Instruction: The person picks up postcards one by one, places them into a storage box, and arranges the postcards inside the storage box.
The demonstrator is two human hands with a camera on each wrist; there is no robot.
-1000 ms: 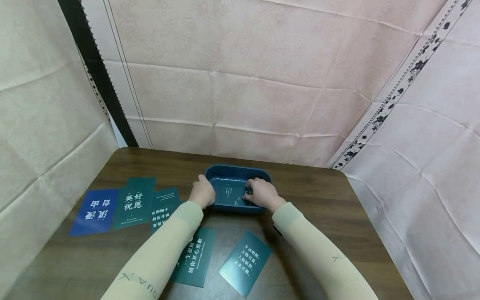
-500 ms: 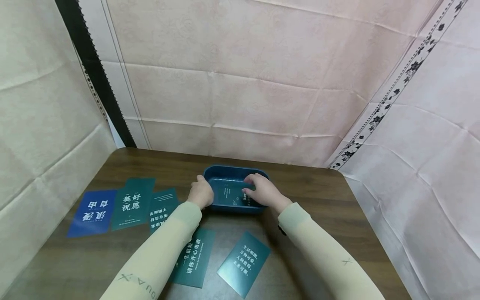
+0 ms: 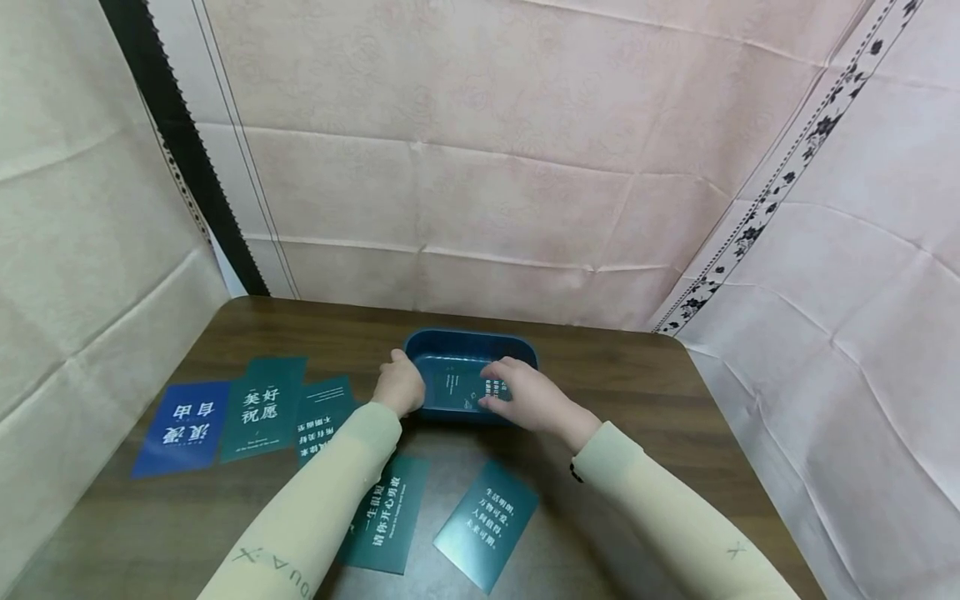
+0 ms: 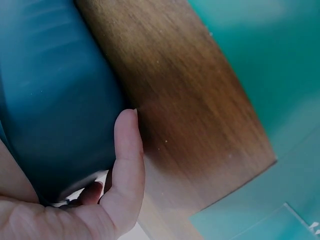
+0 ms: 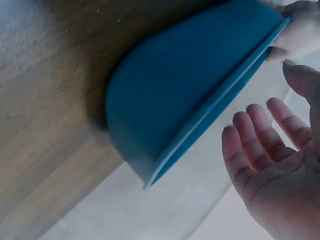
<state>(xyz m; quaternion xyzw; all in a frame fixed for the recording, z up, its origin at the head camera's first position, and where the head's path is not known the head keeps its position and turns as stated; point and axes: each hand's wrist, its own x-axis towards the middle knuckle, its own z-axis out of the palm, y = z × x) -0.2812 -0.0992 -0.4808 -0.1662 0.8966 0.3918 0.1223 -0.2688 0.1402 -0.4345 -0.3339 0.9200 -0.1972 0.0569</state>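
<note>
A dark blue rectangular tray [image 3: 471, 340] stands near the table's back edge. My left hand [image 3: 399, 386] grips its left end; in the left wrist view a finger [image 4: 129, 150] lies along the outer wall [image 4: 60, 95]. Above the right part of the tray hovers my right hand [image 3: 528, 396], fingers apart and slightly bent, holding nothing. The right wrist view shows that palm [image 5: 280, 185] beside the tray's rim [image 5: 210, 107]. Inside the tray lies a green card [image 3: 452, 385] with small white writing. Bolder white characters [image 3: 495, 388] show beside it, partly behind my right hand.
On the wooden table [image 3: 600, 367], a blue card [image 3: 183, 427] and green cards [image 3: 261, 417] [image 3: 324, 408] lie at the left. Closer in are a card [image 3: 390, 517] partly under my left sleeve and a tilted card [image 3: 487, 525]. Pale cloth [image 3: 450, 200] hangs behind.
My right hand has let go of the card in the tray, opened its fingers, and lifted a little toward me. The left hand stays on the tray's left end.
</note>
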